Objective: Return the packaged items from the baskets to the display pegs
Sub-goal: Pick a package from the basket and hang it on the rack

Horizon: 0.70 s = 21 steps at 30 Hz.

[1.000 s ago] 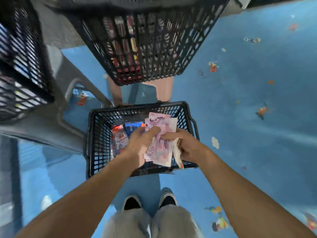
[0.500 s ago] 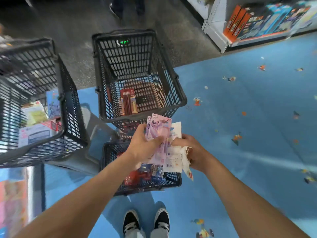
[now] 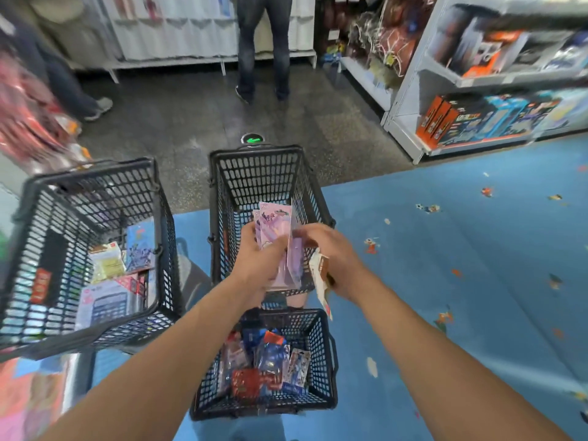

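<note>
Head view: the left hand (image 3: 259,259) is clamped on a fanned stack of pink packets (image 3: 276,222), thumb across the front. The stack is held upright in front of the far centre basket (image 3: 254,173). The right hand (image 3: 332,249) is close against it. It grips a white-and-brown packet (image 3: 319,275) that dangles below its curled fingers, and its fingertips reach the stack's right edge. Step in hand, as I judge it: pickup is done and the packets are being sorted or squared up in the hands before the walk to the display. Nothing is hung yet. The near basket (image 3: 327,361) at the feet holds a heap of red, blue and white packs. The left basket (image 3: 95,192) holds flat boxes and a yellow pack, so most of the task remains. Next move: find the matching pegs. I can't pick out any pegs here, as the red goods at far left are only a blur. Then free one hand, line up a packet's hang hole and slide it on. Risk: the loosely held dangling packet could slip. Writing: the pink packets have a printed header, unreadable. A black box in the left basket shows orange characters too blurred to read. The boxes on the right shelf (image 3: 477,122) carry illegible white print. The green floor marker (image 3: 252,140) shows an arrow pointing left.
</note>
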Each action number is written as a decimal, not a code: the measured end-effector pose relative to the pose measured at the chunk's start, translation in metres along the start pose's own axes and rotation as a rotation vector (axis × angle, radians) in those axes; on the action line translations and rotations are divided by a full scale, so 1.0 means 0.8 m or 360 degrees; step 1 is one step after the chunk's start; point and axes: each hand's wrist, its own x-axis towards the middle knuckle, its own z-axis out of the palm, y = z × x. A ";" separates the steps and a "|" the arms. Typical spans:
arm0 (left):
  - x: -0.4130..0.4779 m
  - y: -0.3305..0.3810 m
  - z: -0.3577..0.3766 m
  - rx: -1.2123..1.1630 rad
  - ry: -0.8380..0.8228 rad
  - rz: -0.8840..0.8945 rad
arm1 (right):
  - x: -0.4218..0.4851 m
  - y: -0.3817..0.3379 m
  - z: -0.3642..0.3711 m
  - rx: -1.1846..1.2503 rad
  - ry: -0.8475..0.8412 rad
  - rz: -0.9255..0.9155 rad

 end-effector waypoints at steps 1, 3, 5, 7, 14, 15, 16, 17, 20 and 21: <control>0.001 0.006 0.000 -0.0077 -0.0006 -0.0032 | 0.004 -0.001 0.007 -0.0111 0.0022 -0.0083; 0.011 0.010 -0.006 -0.0173 -0.0017 -0.0081 | 0.015 0.001 0.020 -0.0292 0.0075 -0.0231; 0.023 0.010 -0.017 -0.0184 -0.0031 -0.0108 | 0.029 0.006 0.028 -0.0473 0.0081 -0.0395; 0.035 0.009 -0.033 -0.0208 -0.0039 -0.0136 | 0.047 0.010 0.041 -0.0702 0.0014 -0.0535; 0.107 -0.007 -0.087 -0.0223 -0.0065 -0.0304 | 0.111 0.023 0.090 -0.1151 -0.0145 -0.0607; 0.120 -0.007 -0.091 -0.0201 -0.0001 -0.0259 | 0.121 0.022 0.097 -0.1141 -0.0146 -0.0598; 0.131 -0.008 -0.094 -0.0206 0.0019 -0.0220 | 0.130 0.021 0.104 -0.1094 -0.0111 -0.0591; 0.141 -0.009 -0.096 -0.0200 0.0027 -0.0189 | 0.138 0.021 0.109 -0.1004 -0.0030 -0.0553; 0.159 -0.007 -0.094 -0.0199 0.0007 -0.0151 | 0.164 0.032 0.108 -0.0590 0.0218 -0.0241; 0.163 -0.007 -0.091 -0.0195 0.0001 -0.0140 | 0.173 0.035 0.106 -0.0472 0.0213 -0.0064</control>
